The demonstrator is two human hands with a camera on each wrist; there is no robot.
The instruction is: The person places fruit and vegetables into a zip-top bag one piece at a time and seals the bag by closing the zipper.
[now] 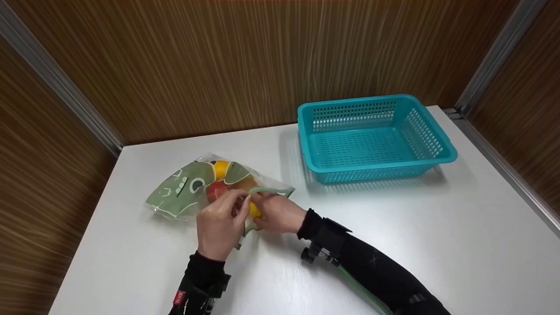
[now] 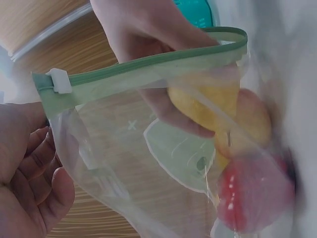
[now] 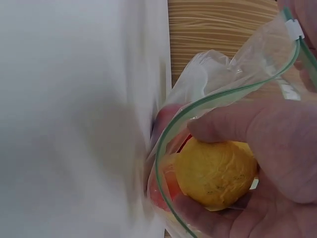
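A clear zip bag [image 1: 186, 192] with a green cartoon-face print lies on the white table, its mouth towards me. My left hand [image 1: 221, 223] pinches the green-edged rim, near the white slider [image 2: 60, 81] in the left wrist view. Inside the mouth, my right hand [image 1: 280, 212] grips a round yellow fruit [image 3: 216, 173] between thumb and fingers. Deeper in the bag rest a red fruit [image 2: 255, 191], a yellowish-pink fruit [image 2: 253, 121] and another yellow piece [image 1: 222, 169]. The plastic partly hides them.
A turquoise perforated basket [image 1: 380, 167] stands at the back right of the table [image 1: 372, 236], with nothing in it. Wood-grain panels [image 1: 227, 65] rise behind the table and at both sides.
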